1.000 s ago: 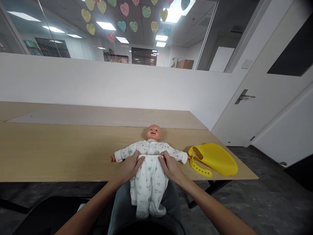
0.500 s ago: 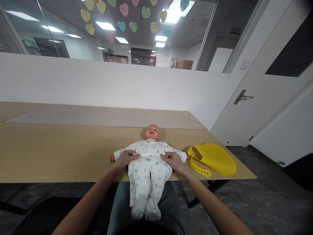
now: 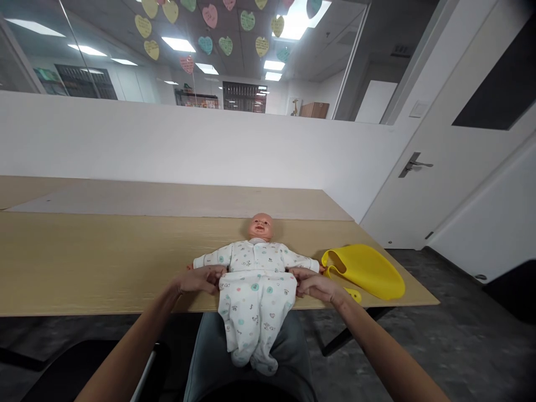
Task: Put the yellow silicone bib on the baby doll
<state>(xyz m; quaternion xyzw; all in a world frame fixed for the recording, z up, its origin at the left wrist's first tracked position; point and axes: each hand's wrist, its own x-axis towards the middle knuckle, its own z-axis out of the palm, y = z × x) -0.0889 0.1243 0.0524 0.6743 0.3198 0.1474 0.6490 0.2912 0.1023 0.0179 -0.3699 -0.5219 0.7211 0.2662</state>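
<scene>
So from the head cam there's a baby doll [image 3: 259, 262] lying on its back on a light wood table [image 3: 84, 262], in a white printed footed sleeper [image 3: 255, 307]. Its long axis runs near to far, head at the far end, arms out to the sides, and the legs stick out past the near table edge over the person's grey trousers [image 3: 209, 346]. Both arms come in from the near side, one on each side of the doll's middle, about equally close to it. The left hand [image 3: 196, 281] is on the left with its fingers [image 3: 213, 273] curled in at the sleeper's side, and the right hand [image 3: 318, 287] mirrors it on the right. Neither looks flat open, but I can't tell if they're actually pinching fabric or just pressing on it. Off to the right, a yellow silicone bib [image 3: 364, 273] lies just beside the doll's outstretched hand, much nearer the right hand, with its holed strap [image 3: 353, 294] partly behind those fingers. Past the table there's a white partition wall [image 3: 167, 151] and a white door with a lever handle [image 3: 412, 166].
</scene>
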